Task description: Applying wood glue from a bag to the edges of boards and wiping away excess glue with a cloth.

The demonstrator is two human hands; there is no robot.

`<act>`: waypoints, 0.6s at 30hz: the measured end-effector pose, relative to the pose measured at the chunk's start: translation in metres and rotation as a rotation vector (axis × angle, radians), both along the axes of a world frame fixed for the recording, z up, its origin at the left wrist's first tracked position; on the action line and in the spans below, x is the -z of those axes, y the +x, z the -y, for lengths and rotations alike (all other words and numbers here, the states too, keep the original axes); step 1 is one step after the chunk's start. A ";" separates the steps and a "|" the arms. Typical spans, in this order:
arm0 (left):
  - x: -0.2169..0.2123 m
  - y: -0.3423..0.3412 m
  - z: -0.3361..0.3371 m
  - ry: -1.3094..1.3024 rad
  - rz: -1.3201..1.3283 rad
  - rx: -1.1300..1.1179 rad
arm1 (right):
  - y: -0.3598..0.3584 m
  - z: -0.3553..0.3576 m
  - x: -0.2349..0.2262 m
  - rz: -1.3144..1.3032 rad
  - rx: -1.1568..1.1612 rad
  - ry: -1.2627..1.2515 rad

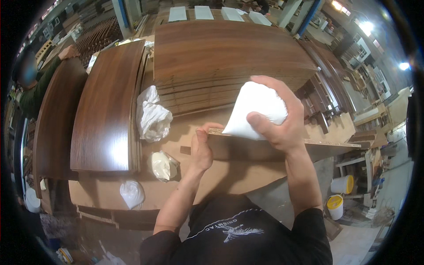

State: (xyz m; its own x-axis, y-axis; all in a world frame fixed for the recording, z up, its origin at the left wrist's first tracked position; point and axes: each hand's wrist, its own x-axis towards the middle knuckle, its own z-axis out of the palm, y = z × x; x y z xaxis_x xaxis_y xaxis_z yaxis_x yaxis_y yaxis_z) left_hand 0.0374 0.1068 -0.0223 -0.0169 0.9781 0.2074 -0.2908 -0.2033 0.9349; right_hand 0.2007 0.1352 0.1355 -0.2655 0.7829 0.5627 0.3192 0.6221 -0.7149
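My right hand [286, 126] is wrapped round a plump white bag [252, 104], thumb on the near side and fingers over the top. The bag narrows to a tip that meets the raw chipboard edge of a dark brown panel [247, 148] standing on its long side. At the panel's left end, my left hand [203, 148] grips it with the thumb toward me. On the worktable [176, 187] to the left lie a crumpled white wrapper [153, 115], a cream-coloured bag [163, 166] and a small tied white bag [132, 194].
A large stack of brown wood-grain panels [234, 48] stands beyond my hands. Another stack [106, 106] is at left, and past it a person in a dark green sleeve [44, 84] touches a single panel [57, 123]. White buckets with yellow lids [335, 204] sit at lower right.
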 end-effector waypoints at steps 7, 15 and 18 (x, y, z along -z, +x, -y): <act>0.004 0.007 -0.004 0.093 -0.136 -0.244 | -0.016 -0.009 0.005 0.072 -0.003 0.080; 0.005 0.006 -0.004 0.117 -0.154 -0.272 | -0.025 -0.011 0.010 0.073 0.027 0.087; 0.004 0.005 -0.003 0.094 -0.188 -0.260 | -0.024 -0.011 0.009 0.058 0.026 0.111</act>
State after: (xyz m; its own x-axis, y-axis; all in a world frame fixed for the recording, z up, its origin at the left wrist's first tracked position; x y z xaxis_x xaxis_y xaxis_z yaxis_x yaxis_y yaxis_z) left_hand 0.0426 0.1103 -0.0267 -0.2164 0.9226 0.3194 -0.0420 -0.3356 0.9411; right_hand 0.1765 0.1466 0.1269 -0.2811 0.7237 0.6302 0.3750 0.6873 -0.6221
